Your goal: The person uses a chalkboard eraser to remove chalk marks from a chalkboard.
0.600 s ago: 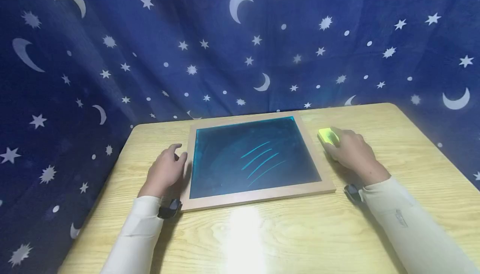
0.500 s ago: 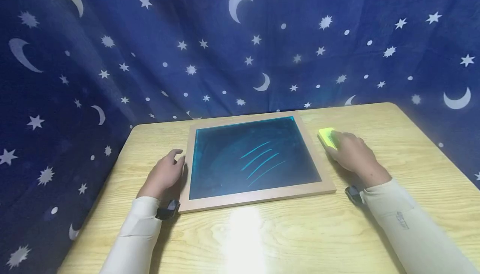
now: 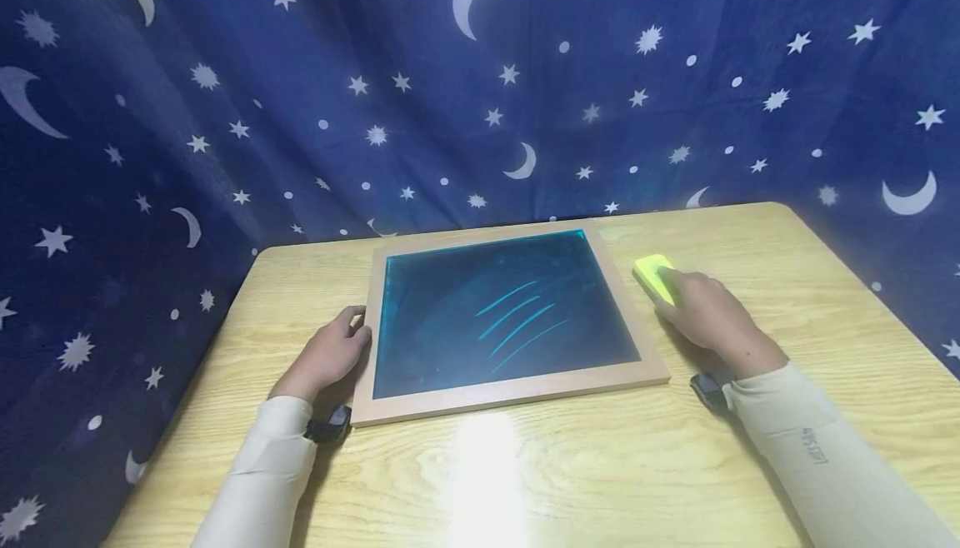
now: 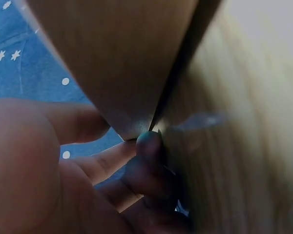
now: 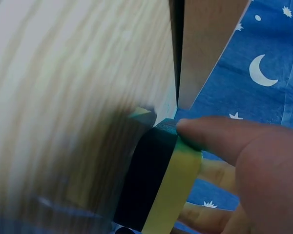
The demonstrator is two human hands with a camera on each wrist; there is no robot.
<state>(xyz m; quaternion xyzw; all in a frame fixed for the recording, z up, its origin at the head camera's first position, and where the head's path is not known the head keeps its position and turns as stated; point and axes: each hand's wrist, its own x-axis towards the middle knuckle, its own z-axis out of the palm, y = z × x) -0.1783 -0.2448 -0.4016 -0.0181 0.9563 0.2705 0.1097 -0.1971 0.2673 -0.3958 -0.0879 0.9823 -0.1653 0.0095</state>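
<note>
A chalkboard (image 3: pixel 450 323) in a light wooden frame lies on the table, with several cyan strokes (image 3: pixel 517 319) on its dark surface. My left hand (image 3: pixel 330 352) is at the left side of the frame; in the left wrist view, the thumb (image 4: pixel 85 124) meets the frame's upper edge and a curled fingertip (image 4: pixel 149 141) sits by its lower edge. To the right of the board, my right hand (image 3: pixel 705 311) grips a yellow board eraser (image 3: pixel 654 277) between thumb and fingers. The eraser's black underside (image 5: pixel 149 180) shows in the right wrist view, facing the tabletop.
The pale wooden table (image 3: pixel 585 473) reflects a bright glare near its front. Behind and to the left hangs a dark blue curtain (image 3: pixel 420 32) printed with moons and stars. Both wrists carry black camera mounts (image 3: pixel 330 427).
My left hand has closed the small gap to the frame, its fingertips now at the edge. The right hand has slid slightly back along the eraser, showing more of it. The view has shifted slightly.
</note>
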